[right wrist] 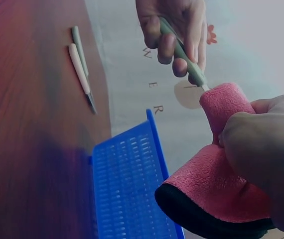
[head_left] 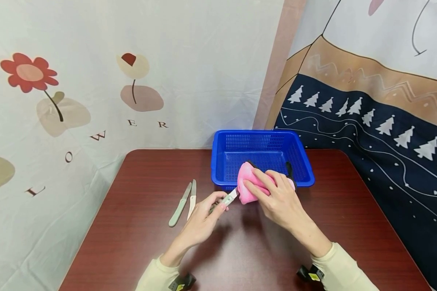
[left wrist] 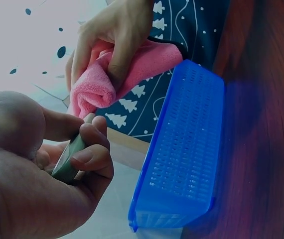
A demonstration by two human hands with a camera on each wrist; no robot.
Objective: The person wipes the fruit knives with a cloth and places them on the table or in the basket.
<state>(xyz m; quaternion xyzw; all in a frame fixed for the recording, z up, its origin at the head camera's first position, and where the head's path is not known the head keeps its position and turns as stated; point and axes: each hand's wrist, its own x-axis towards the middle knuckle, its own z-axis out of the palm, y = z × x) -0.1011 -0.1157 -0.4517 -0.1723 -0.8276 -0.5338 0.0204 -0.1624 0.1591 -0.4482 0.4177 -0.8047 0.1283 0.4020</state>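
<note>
Pink cloth point(head_left: 248, 186) in right hand point(head_left: 278, 198) apparently wraps left hand's point(head_left: 203, 216) knife point(head_left: 228, 199).

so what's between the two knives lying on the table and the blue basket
Bare tabletop only. The head view shows nothing between the two knives and the blue basket; the left hand, gripping a third knife, sits nearer the camera.

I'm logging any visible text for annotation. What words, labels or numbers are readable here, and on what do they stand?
"F L O W E R": brown capital letters spaced along a curve on the flower-print backdrop cloth; only "L O W E R" shows clearly, with part of a letter at the left edge.
"W", "E", "R": the same letters, seen in the right wrist view.
Yellow label on the right wrist mount: too small to read.
No text shows on the knife, pink cloth or blue basket.
</note>
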